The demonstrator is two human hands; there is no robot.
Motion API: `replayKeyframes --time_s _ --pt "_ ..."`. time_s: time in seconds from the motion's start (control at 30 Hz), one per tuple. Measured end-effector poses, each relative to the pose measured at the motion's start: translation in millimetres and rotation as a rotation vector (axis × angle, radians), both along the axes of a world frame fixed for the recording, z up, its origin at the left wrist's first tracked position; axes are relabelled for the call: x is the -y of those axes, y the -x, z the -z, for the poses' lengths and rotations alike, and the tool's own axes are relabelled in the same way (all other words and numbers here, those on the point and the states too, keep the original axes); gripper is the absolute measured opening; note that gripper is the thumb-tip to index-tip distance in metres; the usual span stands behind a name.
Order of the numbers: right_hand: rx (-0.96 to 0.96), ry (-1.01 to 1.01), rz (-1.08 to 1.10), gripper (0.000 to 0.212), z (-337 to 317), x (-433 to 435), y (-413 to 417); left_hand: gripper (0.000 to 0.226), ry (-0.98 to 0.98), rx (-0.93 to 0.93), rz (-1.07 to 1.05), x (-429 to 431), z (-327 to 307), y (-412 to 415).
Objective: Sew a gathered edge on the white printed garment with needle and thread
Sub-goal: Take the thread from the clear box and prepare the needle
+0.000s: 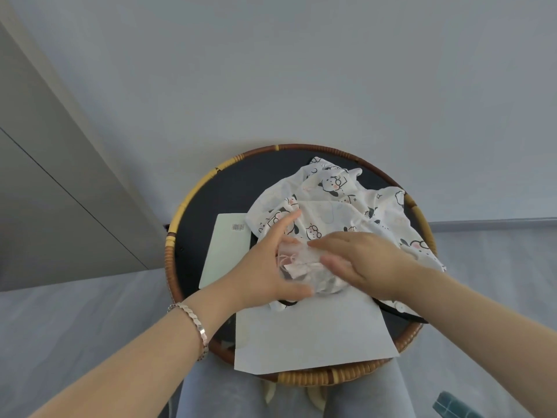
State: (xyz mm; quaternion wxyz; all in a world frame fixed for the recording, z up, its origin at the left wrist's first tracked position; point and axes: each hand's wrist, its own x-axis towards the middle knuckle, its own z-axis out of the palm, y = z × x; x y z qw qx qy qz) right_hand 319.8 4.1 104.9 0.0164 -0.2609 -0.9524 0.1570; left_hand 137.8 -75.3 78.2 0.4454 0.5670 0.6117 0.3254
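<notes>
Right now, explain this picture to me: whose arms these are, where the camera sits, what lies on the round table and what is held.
There is no machine here. The single picture comes from a camera worn on a person's head, looking down, so the two bare arms are that person's own. The left hand, with a bracelet on its wrist, and the right hand together hold a small clear bag with something pinkish inside, too blurred to name. Under them lies the white printed garment on a round rattan table with a dark top. A white sheet lies at the near edge and a pale card with a barcode on the left.
</notes>
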Motion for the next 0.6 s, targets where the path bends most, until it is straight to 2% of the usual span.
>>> replayKeyframes --time_s 0.07,0.13,0.23,0.27,0.3,0.37,0.4,0.43,0.47,0.57,0.6 --pt "-0.125 0.184 0.136 0.058 0 -4 6 0.111 -0.019 -0.055 0.035 1 2 2" --pt "-0.278 0.443 0.335 0.046 0 -12 11 0.119 -0.034 -0.033 0.009 3 4 3" --pt "-0.5 0.734 0.673 0.036 -2 -25 20 0.119 -0.082 -0.022 0.0 4 8 0" --pt "-0.553 0.725 0.769 0.036 -1 -29 22 0.116 -0.093 -0.02 -0.005 4 10 -1" --pt "-0.588 0.625 0.84 0.035 1 -31 22 0.111 -0.099 -0.02 -0.018 4 12 -2" --pt "-0.642 0.238 0.852 0.027 1 -29 18 0.102 -0.107 -0.036 -0.056 5 16 -2" --pt "-0.65 0.046 0.77 0.02 -4 -24 15 0.1 -0.108 -0.046 -0.069 5 18 -2" --pt "-0.613 -0.09 0.646 0.013 -9 -18 12 0.099 -0.11 -0.054 -0.073 5 19 -2" --pt "-0.508 -0.145 0.512 0.011 -14 -13 10 0.098 -0.112 -0.058 -0.071 6 20 -2" --pt "0.0 -0.033 0.237 0.022 -21 2 15 0.101 -0.114 -0.066 -0.05 7 20 -6" --pt "0.103 -0.021 0.187 0.026 -18 5 18 0.102 -0.113 -0.082 -0.036 7 18 -8"
